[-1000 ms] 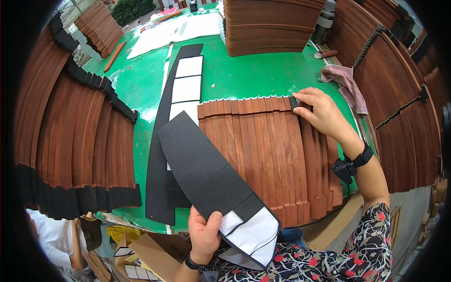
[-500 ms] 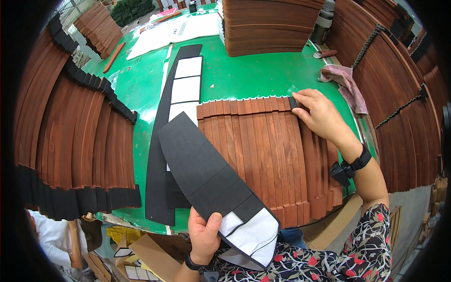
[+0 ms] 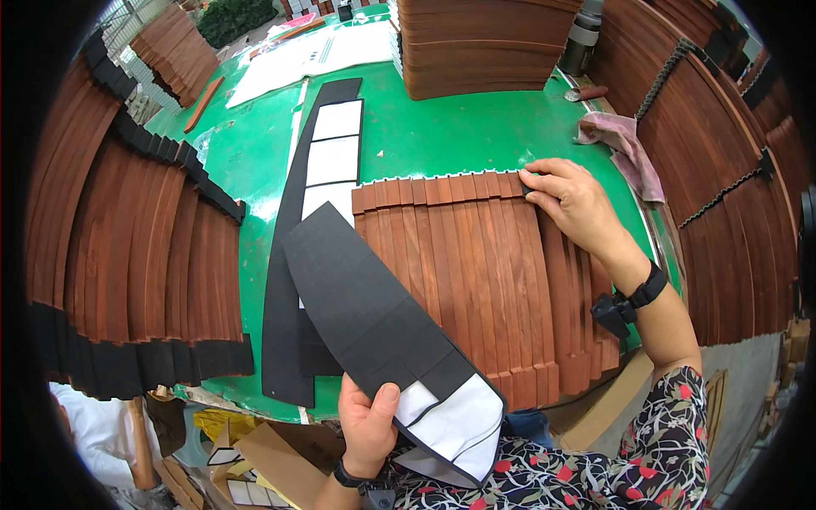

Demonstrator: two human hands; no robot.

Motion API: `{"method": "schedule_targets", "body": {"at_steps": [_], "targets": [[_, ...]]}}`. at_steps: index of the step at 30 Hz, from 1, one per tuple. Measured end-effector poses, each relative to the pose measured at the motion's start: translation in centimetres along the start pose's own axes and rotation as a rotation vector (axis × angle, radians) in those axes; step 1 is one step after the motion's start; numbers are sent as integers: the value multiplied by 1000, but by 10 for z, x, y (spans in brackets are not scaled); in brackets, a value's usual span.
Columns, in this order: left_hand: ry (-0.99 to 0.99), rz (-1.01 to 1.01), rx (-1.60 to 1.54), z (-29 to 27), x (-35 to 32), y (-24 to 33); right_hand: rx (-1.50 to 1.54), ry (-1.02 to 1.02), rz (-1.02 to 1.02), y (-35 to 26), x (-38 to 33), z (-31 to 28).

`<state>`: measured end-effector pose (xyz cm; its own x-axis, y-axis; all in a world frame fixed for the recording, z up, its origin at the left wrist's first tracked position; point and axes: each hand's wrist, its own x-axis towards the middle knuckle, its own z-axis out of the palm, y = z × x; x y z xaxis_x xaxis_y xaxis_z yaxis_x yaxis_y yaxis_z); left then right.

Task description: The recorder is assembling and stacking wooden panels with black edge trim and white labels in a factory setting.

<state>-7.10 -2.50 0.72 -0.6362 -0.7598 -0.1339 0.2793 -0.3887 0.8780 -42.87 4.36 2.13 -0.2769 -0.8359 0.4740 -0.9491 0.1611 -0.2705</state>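
My left hand (image 3: pixel 367 421) grips the lower end of a long black foam strip (image 3: pixel 365 293), thumb on top. The strip is cut into pieces, and white backing paper (image 3: pixel 459 421) shows where pieces are gone. At the far right corner of a row of reddish-brown wooden slats (image 3: pixel 450 280), my right hand (image 3: pixel 574 200) is closed, fingertips pinching a small black foam piece (image 3: pixel 526 189) against a slat end. Beside the slats lie more black strips (image 3: pixel 289 323), one with bare white backing (image 3: pixel 333 157).
Stacked wooden slats with black ends (image 3: pixel 153 246) stand at the left. More stacks (image 3: pixel 722 187) rise at the right, another (image 3: pixel 484 47) at the back. A pink cloth (image 3: pixel 625 149) and a dark bottle (image 3: pixel 580 42) sit along the green table's (image 3: pixel 442 127) right edge.
My right fingertips have closed further over the small black piece at the slat's corner, hiding more of it. My left hand still grips the strip, almost unmoved.
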Motion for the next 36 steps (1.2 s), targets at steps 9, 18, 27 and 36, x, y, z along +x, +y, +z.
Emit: {"method": "schedule_targets", "body": {"at_steps": [9, 18, 27, 36], "targets": [[-29, -4, -7, -7, 1, -3, -182, 19, -187, -5, -2, -4], [-100, -123, -187, -4, 13, 19, -457, -4, -121, -2, -14, -17], [-100, -204, -243, -5, 6, 21, 427, -196, -435, -150, -25, -49], [-341, -240, -173, 1, -5, 23, 491, -276, -250, -164, -41, -26]]}}
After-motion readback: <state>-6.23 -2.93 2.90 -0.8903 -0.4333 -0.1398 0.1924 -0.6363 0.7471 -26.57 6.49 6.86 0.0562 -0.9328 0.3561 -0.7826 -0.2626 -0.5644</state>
